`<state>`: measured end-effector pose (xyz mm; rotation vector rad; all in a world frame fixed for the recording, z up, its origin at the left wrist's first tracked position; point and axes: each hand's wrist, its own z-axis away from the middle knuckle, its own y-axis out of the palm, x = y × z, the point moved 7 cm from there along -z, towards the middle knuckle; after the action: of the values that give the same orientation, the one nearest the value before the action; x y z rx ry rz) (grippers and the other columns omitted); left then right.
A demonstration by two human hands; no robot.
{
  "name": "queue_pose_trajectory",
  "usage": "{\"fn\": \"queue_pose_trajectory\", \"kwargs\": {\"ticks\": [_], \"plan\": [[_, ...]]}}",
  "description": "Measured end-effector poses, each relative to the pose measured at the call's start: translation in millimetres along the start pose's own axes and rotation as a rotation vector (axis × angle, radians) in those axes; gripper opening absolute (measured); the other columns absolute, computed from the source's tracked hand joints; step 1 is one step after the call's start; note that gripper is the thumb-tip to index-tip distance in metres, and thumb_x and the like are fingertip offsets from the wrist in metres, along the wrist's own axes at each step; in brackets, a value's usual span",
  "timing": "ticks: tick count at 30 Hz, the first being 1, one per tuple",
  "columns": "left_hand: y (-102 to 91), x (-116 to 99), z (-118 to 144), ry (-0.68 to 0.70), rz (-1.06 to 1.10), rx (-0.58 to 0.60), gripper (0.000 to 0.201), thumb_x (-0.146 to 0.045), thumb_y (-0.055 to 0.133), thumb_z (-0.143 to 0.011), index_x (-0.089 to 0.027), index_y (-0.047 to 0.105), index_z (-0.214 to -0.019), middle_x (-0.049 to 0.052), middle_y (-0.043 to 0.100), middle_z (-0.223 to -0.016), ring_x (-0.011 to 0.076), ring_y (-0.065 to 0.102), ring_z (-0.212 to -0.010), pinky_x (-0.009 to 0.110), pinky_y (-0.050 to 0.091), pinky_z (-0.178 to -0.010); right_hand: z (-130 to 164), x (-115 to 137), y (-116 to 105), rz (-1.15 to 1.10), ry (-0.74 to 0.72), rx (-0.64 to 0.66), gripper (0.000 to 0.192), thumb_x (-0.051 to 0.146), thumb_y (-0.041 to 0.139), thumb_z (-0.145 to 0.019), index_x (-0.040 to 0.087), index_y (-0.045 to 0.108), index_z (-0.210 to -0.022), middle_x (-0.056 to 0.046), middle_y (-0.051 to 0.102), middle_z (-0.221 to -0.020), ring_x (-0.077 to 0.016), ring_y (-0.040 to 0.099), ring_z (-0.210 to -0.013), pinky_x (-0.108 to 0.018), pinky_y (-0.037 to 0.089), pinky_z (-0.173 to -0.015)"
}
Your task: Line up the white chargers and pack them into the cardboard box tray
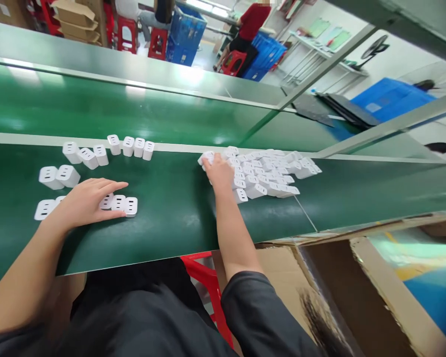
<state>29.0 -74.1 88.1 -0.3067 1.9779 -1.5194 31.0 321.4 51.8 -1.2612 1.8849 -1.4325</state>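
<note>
My left hand point(87, 201) reaches over a short row of white chargers with slotted ports point(131, 206). Its fingers are stretched out and the thumb is apart, lying along the near side of that row; part of the row is hidden under the palm. My right hand point(221, 173) is at the left edge of a dense cluster of similar white chargers point(258, 171). Its fingers are closed around one white charger point(205, 157) there, partly covered by the fingertips. More chargers stand to the left, a pair point(58, 176) and a loose line point(114, 144) behind it.
The green work surface point(171, 208) has a pale strip and a raised ledge behind. A metal frame bar point(327, 67) slants across the right. Open cardboard boxes point(278, 272) and a red stool point(204, 272) are below the near edge. People sit in the background near blue crates point(186, 34).
</note>
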Motion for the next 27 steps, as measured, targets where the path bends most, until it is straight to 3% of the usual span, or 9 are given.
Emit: {"fn": "queue_pose_trajectory", "kwargs": {"ticks": [4,8,11,13,15,17,19,23,27], "plan": [[-15.7,14.8,4.6,-0.12,0.033,-0.053,0.067,-0.071,0.051,-0.088,-0.023,0.058,-0.134,0.009,0.07,-0.121,0.0296,0.067,-0.105,0.042,0.052,-0.088,-7.3,-13.7,-5.6,-0.026,0.007,-0.091,0.071,0.068,0.04,-0.092,0.003,0.067,-0.101,-0.034,0.059,-0.108,-0.0433,0.054,-0.108,-0.063,0.042,-0.082],[-31.7,30.6,11.9,-0.243,0.065,-0.148,0.056,-0.064,0.043,-0.095,-0.023,0.061,-0.13,0.008,0.07,-0.118,0.0252,0.068,-0.099,0.037,0.051,-0.083,-3.4,5.2,-27.6,-0.085,-0.045,-0.152,0.077,0.072,0.048,-0.088,0.003,0.066,-0.117,-0.034,0.056,-0.114,-0.0455,0.049,-0.113,-0.062,0.041,-0.083],[-37.9,36.3,15.7,-0.295,0.074,-0.19,0.05,-0.056,0.039,-0.099,-0.023,0.063,-0.128,0.008,0.071,-0.118,0.0239,0.067,-0.1,0.035,0.05,-0.082,23.3,69.0,-47.7,-0.267,-0.322,-0.124,0.061,0.066,0.048,-0.092,0.015,0.065,-0.122,-0.022,0.062,-0.115,-0.0388,0.054,-0.11,-0.058,0.045,-0.087],[-39.1,38.6,16.8,-0.321,0.082,-0.194,0.048,-0.054,0.039,-0.1,-0.023,0.064,-0.127,0.007,0.071,-0.118,0.0233,0.067,-0.099,0.034,0.05,-0.08,59.2,126.5,-57.6,-0.47,-0.599,0.038,0.05,0.059,0.049,-0.095,0.021,0.061,-0.126,-0.015,0.064,-0.118,-0.0335,0.057,-0.112,-0.054,0.049,-0.091],[-38.8,40.6,17.1,-0.341,0.1,-0.183,0.047,-0.053,0.039,-0.1,-0.024,0.065,-0.125,0.006,0.072,-0.118,0.0231,0.067,-0.099,0.033,0.05,-0.079,100.6,174.7,-61.1,-0.593,-0.778,0.261,0.048,0.054,0.053,-0.095,0.025,0.056,-0.133,-0.012,0.062,-0.126,-0.0292,0.057,-0.117,-0.05,0.05,-0.096],[-36.9,42.1,16.9,-0.351,0.124,-0.148,0.049,-0.055,0.038,-0.099,-0.023,0.066,-0.123,0.006,0.072,-0.117,0.0234,0.067,-0.1,0.034,0.05,-0.082,139.2,208.3,-59.7,-0.629,-0.916,0.419,0.058,0.056,0.059,-0.092,0.023,0.05,-0.139,-0.012,0.06,-0.132,-0.028,0.056,-0.12,-0.048,0.049,-0.101],[-32.7,42.6,17.1,-0.351,0.149,-0.077,0.053,-0.06,0.04,-0.097,-0.022,0.065,-0.123,0.006,0.072,-0.118,0.0238,0.067,-0.102,0.034,0.05,-0.085,165.3,225.1,-53.0,-0.627,-0.984,0.474,0.071,0.058,0.064,-0.087,0.018,0.046,-0.143,-0.014,0.058,-0.136,-0.0294,0.055,-0.121,-0.049,0.048,-0.104],[-20.3,35.8,20.5,-0.307,0.128,0.13,0.074,-0.075,0.058,-0.079,-0.025,0.058,-0.133,0.007,0.066,-0.129,0.0266,0.064,-0.111,0.033,0.049,-0.089,182.4,228.8,-35.3,-0.646,-0.952,0.42,0.073,0.057,0.062,-0.089,0.016,0.043,-0.146,-0.016,0.058,-0.135,-0.0299,0.058,-0.117,-0.048,0.052,-0.099],[-7.2,25.6,25.4,-0.256,0.027,0.292,0.081,-0.069,0.065,-0.077,-0.025,0.048,-0.143,0.008,0.062,-0.132,0.0273,0.061,-0.116,0.03,0.047,-0.087,184.3,225.6,-29.1,-0.667,-0.905,0.361,0.06,0.051,0.056,-0.094,0.018,0.047,-0.143,-0.014,0.064,-0.127,-0.0282,0.062,-0.109,-0.046,0.054,-0.095]]}}
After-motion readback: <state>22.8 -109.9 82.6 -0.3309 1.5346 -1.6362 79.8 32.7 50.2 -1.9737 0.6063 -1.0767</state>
